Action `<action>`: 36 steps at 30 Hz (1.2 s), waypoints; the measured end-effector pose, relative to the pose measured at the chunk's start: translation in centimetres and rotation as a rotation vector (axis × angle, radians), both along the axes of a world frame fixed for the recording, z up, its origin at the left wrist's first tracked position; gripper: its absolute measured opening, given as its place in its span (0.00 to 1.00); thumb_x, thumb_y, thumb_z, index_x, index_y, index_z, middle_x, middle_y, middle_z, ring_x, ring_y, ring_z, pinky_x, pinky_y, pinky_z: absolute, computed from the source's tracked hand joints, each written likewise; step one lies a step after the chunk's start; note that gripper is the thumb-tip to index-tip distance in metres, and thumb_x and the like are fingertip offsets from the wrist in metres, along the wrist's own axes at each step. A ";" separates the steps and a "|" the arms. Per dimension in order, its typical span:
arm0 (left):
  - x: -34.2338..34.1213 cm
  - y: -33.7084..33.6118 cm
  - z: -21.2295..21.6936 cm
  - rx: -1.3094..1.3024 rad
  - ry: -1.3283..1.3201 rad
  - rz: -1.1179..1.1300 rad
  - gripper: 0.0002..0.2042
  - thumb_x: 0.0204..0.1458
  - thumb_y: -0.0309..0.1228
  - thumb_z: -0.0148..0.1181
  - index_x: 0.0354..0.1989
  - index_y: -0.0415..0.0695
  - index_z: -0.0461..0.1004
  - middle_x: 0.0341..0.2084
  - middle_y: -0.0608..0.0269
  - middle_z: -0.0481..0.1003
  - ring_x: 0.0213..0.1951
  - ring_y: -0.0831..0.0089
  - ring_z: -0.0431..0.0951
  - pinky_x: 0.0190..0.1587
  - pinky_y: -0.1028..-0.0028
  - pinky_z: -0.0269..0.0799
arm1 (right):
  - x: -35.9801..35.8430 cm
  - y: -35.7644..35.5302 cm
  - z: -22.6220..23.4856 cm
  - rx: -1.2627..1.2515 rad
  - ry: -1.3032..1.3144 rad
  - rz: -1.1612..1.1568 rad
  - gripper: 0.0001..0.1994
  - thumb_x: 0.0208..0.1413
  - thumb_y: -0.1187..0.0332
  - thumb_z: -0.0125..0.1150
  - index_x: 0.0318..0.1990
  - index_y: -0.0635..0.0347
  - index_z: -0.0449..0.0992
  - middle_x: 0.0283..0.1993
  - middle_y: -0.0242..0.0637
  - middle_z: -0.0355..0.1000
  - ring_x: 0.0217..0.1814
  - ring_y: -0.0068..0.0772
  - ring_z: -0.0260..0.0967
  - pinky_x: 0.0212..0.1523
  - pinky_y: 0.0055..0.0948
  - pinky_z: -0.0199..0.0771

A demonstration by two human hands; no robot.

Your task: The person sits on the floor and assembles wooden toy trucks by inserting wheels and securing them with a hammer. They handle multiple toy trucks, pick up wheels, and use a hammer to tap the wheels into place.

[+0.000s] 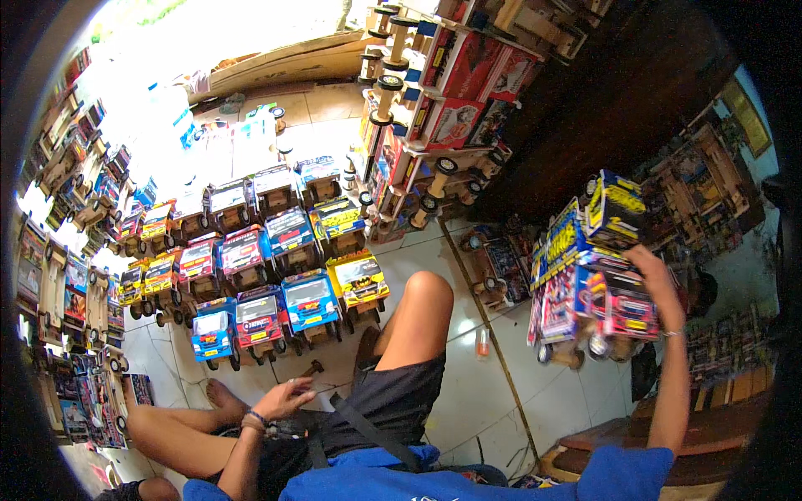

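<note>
- Toy truck rows (242, 250): left of centre, on the tiled floor (560, 409).
- Truck piles (54, 292): far left edge.
- Truck stack (455, 121): far, right of the rows.
- Cardboard (284, 67): far, behind the rows.
- Truck cluster (626, 305): right, beside the right hand (650, 269).
- Left hand (284, 399): near, left.

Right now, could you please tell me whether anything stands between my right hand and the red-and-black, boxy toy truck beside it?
Nothing visible does: the right hand is at the top of the red-and-black, boxy toy truck, apparently touching it. The blue-and-yellow toy truck stands beyond, not between them.
</note>
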State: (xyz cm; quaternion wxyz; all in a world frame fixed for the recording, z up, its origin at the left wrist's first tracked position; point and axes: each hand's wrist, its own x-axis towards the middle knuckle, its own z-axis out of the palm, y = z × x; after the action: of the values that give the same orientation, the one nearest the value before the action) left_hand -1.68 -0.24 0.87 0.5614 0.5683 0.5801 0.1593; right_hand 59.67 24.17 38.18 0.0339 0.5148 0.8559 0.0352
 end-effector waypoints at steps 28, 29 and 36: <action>13.2 3.4 1.3 -0.140 -1.321 0.335 0.18 0.62 0.30 0.58 0.60 0.41 0.70 0.49 0.60 0.78 0.45 0.68 0.80 0.49 0.66 0.79 | -29.7 -3.1 -11.3 -1.131 1.030 -0.011 0.22 0.61 0.55 0.62 0.52 0.65 0.75 0.46 0.34 0.75 0.43 0.27 0.70 0.48 0.30 0.72; 12.9 3.5 1.3 -0.137 -1.326 0.347 0.18 0.62 0.30 0.58 0.60 0.41 0.70 0.49 0.60 0.78 0.45 0.68 0.80 0.49 0.66 0.79 | -29.8 -3.0 -11.5 -1.140 1.038 -0.011 0.22 0.61 0.55 0.62 0.52 0.65 0.75 0.46 0.34 0.75 0.43 0.27 0.70 0.48 0.30 0.72; 12.0 3.0 1.3 -0.132 -1.366 0.411 0.18 0.62 0.30 0.57 0.59 0.41 0.70 0.49 0.59 0.78 0.45 0.67 0.81 0.48 0.66 0.80 | -29.6 -3.1 -11.9 -1.117 1.082 0.005 0.21 0.62 0.56 0.61 0.54 0.64 0.75 0.47 0.33 0.75 0.43 0.25 0.70 0.48 0.29 0.72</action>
State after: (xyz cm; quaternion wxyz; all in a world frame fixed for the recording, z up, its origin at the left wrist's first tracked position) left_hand 10.28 2.71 2.21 0.7909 0.1856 0.2029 0.5467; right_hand 30.05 21.12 26.31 -0.1345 0.3649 0.6454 -0.6575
